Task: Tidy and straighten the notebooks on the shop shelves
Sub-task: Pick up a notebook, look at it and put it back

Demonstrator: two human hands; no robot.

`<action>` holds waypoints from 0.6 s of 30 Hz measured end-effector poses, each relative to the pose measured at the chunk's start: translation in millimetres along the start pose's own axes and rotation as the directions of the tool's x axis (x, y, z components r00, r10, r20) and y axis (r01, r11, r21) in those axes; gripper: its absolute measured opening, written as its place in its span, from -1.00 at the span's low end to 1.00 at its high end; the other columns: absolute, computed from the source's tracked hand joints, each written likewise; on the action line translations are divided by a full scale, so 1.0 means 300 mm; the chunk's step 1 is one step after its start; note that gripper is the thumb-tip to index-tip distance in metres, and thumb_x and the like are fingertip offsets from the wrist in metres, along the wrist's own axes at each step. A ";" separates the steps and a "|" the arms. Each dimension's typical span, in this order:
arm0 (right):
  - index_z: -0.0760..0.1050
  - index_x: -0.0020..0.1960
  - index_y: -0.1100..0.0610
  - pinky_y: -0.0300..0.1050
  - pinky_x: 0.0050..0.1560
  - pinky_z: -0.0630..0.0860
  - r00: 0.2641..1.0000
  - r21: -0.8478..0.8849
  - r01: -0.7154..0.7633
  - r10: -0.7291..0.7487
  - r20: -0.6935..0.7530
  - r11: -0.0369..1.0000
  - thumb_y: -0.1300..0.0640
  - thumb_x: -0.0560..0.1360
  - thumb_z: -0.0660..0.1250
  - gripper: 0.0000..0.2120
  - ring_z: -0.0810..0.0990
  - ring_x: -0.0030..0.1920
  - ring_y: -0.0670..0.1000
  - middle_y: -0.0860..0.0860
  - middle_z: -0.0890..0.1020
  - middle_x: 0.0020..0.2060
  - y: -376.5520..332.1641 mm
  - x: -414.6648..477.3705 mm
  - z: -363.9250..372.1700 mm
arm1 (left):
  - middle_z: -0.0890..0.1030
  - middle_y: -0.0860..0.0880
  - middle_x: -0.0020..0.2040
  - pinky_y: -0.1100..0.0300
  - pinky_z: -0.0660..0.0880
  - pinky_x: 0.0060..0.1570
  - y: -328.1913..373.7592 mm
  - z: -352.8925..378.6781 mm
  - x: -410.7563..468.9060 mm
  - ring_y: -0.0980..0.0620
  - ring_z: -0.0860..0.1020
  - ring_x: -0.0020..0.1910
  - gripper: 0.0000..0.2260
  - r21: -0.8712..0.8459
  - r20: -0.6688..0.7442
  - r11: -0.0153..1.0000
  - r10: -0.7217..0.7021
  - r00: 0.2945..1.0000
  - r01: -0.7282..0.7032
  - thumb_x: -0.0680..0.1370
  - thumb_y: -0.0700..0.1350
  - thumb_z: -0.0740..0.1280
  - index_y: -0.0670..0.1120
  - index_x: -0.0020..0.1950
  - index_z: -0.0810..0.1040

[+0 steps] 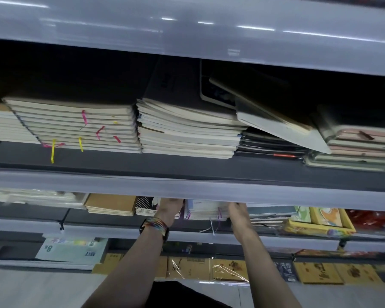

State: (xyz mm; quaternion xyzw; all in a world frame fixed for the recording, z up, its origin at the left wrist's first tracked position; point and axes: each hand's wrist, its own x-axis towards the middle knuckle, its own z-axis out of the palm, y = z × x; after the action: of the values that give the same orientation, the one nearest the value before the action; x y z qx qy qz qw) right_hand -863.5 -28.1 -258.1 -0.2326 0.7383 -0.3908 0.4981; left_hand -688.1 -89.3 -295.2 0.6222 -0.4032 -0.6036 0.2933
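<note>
Both hands are up at the second shelf, either side of one pale stack of notebooks with purple ribbons hanging out the front. The left hand sits against the stack's left side and the right hand against its right side. The fingers on both run up behind the grey shelf lip, so I can't tell if they're curled round the stack or just flat against it.

The left wrist has a rainbow bracelet (dark watch right next to it). Left of the stack there's a striped black-and-white pile, then a kraft-brown pile.

One shelf up there's a cream stack with pink and yellow ribbons. Further right a grey notebook lies tilted – propped across a black stack and a pinkish stack.
</note>
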 end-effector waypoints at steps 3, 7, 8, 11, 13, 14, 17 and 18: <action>0.20 0.50 0.19 0.11 0.47 0.22 1.000 0.013 -0.023 0.023 -0.012 1.000 0.18 0.68 0.10 -0.60 0.30 0.45 0.18 0.13 0.34 0.44 0.005 0.023 0.002 | 0.63 -0.17 0.15 -0.06 0.58 0.17 -0.007 -0.013 0.004 -0.15 0.62 0.11 -0.90 -0.102 -0.033 0.994 0.023 0.999 -0.026 0.54 -0.22 0.43 -0.04 -0.04 0.58; 0.22 0.50 0.19 0.12 0.46 0.24 0.998 0.050 0.010 -0.007 -0.056 0.999 0.17 0.69 0.10 -0.61 0.32 0.44 0.19 0.13 0.36 0.42 0.022 0.024 0.011 | 0.64 -0.17 0.10 0.29 0.62 -0.19 0.006 -0.013 -0.027 -0.07 0.63 0.02 -0.80 -0.120 0.018 0.992 0.053 0.998 -0.050 0.57 -0.21 0.41 -0.22 0.17 0.58; 0.23 0.49 0.19 0.11 0.44 0.26 0.996 0.042 0.027 -0.023 -0.088 0.999 0.18 0.69 0.10 -0.62 0.34 0.41 0.18 0.13 0.39 0.37 0.019 0.014 0.014 | 0.65 -0.18 0.12 0.30 0.62 -0.17 0.006 -0.015 -0.039 -0.09 0.64 0.05 -0.78 -0.123 0.025 0.991 0.050 0.998 -0.046 0.58 -0.18 0.39 -0.23 0.19 0.58; 0.29 0.45 0.19 0.06 0.35 0.32 0.988 0.046 0.066 -0.059 -0.143 0.997 0.17 0.69 0.12 -0.65 0.39 0.26 0.12 0.06 0.42 0.17 0.038 0.015 0.019 | 0.63 -0.17 0.18 0.23 0.60 -0.08 -0.010 -0.010 -0.040 -0.11 0.62 0.13 -0.77 -0.119 0.058 0.992 0.054 0.997 -0.047 0.62 -0.11 0.33 -0.18 0.22 0.55; 0.32 0.43 0.18 0.05 0.34 0.32 0.984 0.039 0.082 -0.075 -0.161 0.996 0.13 0.69 0.13 -0.67 0.41 0.28 0.14 0.09 0.46 0.23 0.036 0.001 0.023 | 0.62 -0.14 0.15 0.17 0.60 -0.03 -0.009 -0.001 -0.050 -0.08 0.60 0.11 -0.79 -0.130 0.063 0.991 0.044 0.997 -0.035 0.64 -0.08 0.29 -0.15 0.21 0.52; 0.33 0.41 0.17 0.05 0.32 0.32 0.984 0.046 0.088 -0.079 -0.162 0.995 0.11 0.69 0.13 -0.67 0.41 0.25 0.13 0.11 0.47 0.26 0.035 -0.001 0.025 | 0.62 -0.14 0.15 0.10 0.60 0.04 -0.016 0.005 -0.046 -0.09 0.60 0.12 -0.78 -0.155 0.071 0.988 0.024 0.997 -0.012 0.64 -0.07 0.29 -0.16 0.21 0.52; 0.36 0.40 0.15 0.07 0.38 0.30 0.989 0.111 0.065 -0.049 -0.141 0.992 0.04 0.68 0.15 -0.66 0.40 0.26 0.12 0.09 0.47 0.25 0.042 0.011 0.018 | 0.60 -0.17 0.08 0.03 0.56 0.13 -0.019 0.019 -0.054 -0.08 0.55 0.06 -0.83 -0.214 0.073 0.976 -0.023 0.997 0.038 0.64 -0.05 0.28 -0.13 0.08 0.55; 0.37 0.38 0.13 0.09 0.41 0.28 0.990 0.126 0.052 -0.034 -0.136 0.991 0.02 0.68 0.16 -0.67 0.41 0.31 0.14 0.07 0.47 0.25 0.044 0.013 0.018 | 0.60 -0.15 0.08 0.08 0.57 0.10 -0.022 0.021 -0.051 -0.07 0.56 0.07 -0.86 -0.206 0.068 0.978 -0.025 0.997 0.038 0.64 -0.04 0.28 -0.10 0.03 0.55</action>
State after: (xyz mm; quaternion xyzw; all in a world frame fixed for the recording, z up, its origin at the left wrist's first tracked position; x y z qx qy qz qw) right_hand -859.6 -25.1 -272.0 -0.1891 0.7378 -0.4630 0.4532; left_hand -692.5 -72.0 -293.5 0.5747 -0.3377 -0.6668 0.3334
